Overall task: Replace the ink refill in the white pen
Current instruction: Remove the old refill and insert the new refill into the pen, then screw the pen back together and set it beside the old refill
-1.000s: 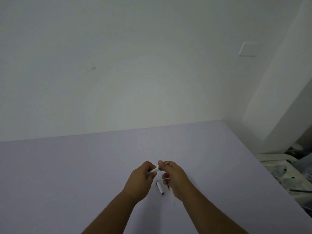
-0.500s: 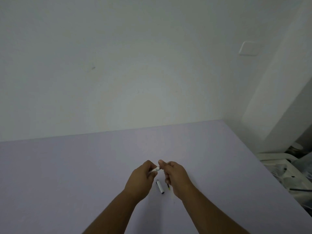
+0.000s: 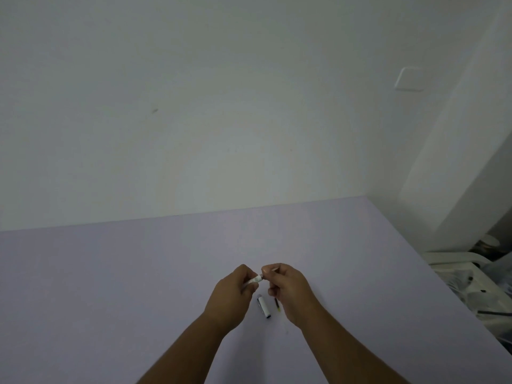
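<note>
My left hand (image 3: 231,296) is closed around the white pen barrel (image 3: 255,280), whose open end points right and up. My right hand (image 3: 288,289) pinches the pen's tip section at that end; a thin pale tip sticks out past the fingers. The two hands nearly touch above the table. Below them on the lilac table (image 3: 110,286) lies the white pen cap (image 3: 264,306) with dark ends. Beside it lies a thin dark refill (image 3: 277,304) with a yellowish end, partly hidden by my right hand.
The table's right edge runs diagonally down to the lower right. Beyond it stands a white plastic chair or bin (image 3: 468,275) with cluttered items. A white wall with a switch plate (image 3: 410,79) rises behind the table.
My hands have stayed together over the cap. The right hand has shifted slightly, and more of the thin refill on the table shows beneath it.
</note>
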A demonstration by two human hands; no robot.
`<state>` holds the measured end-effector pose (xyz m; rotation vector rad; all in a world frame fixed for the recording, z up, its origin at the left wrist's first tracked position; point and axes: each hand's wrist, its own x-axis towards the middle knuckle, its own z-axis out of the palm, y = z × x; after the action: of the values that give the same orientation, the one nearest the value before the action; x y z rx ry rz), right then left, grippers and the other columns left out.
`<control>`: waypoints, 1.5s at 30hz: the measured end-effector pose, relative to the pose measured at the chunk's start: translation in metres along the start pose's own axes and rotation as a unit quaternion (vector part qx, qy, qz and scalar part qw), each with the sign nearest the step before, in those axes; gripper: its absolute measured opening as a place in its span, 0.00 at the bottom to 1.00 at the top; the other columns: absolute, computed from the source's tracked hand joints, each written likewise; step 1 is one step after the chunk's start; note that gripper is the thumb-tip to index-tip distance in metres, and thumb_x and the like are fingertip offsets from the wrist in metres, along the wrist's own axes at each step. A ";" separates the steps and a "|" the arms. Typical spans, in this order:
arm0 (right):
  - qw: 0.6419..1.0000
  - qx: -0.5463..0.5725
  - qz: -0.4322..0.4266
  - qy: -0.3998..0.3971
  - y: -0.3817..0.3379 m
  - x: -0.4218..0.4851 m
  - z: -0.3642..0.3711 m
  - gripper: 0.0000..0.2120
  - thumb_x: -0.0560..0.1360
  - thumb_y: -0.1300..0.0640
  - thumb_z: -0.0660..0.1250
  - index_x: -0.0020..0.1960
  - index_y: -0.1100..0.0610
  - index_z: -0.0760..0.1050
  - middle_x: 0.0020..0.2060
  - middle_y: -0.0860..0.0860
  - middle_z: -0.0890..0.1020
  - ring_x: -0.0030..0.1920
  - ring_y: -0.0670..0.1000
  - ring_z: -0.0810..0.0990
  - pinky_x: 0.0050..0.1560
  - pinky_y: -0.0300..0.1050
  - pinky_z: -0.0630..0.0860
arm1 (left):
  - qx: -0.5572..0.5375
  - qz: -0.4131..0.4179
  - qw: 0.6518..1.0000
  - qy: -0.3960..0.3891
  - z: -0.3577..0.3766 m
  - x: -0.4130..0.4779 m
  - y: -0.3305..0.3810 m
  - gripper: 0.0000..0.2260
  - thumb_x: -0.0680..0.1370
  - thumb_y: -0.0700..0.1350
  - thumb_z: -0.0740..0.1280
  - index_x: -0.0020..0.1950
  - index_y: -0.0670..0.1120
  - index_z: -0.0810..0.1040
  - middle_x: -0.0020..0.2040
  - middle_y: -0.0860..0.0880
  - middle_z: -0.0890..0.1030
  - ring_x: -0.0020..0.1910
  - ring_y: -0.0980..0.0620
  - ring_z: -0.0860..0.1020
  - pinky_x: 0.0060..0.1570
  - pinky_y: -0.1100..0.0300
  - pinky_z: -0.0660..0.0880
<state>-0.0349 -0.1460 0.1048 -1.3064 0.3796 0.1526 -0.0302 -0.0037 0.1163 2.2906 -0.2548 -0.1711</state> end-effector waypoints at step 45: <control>0.997 -0.077 0.024 0.020 -0.005 0.058 0.026 0.09 0.75 0.60 0.67 0.37 0.58 0.80 0.33 0.54 0.83 0.34 0.50 0.79 0.38 0.41 0.77 | -0.300 -0.275 0.909 -0.093 -0.008 -0.001 -0.033 0.07 0.78 0.40 0.64 0.46 0.50 0.80 0.46 0.47 0.83 0.39 0.51 0.78 0.41 0.59 0.79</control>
<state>0.0253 -0.1284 0.0944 -1.4539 0.4403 0.2003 -0.0250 0.0235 0.0969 1.6717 0.3244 -0.6623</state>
